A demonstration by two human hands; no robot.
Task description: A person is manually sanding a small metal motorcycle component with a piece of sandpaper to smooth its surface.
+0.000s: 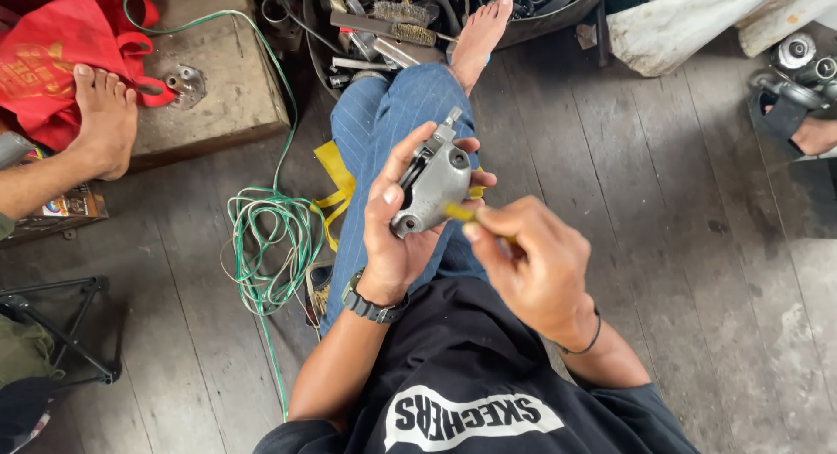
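Grey caliper [433,185] within left fingers [394,170] (cupped)

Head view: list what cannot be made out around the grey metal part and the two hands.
- Yellow tool: most of it hidden inside the right hand; its kind is unclear.
- Grey metal part: the back is covered by the left hand.
- Tray of tools: cut off by the top edge, contents too cluttered to name.

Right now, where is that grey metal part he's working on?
The grey metal part sits mid-picture, gripped in the left hand above the striped trouser leg, beside the right hand.
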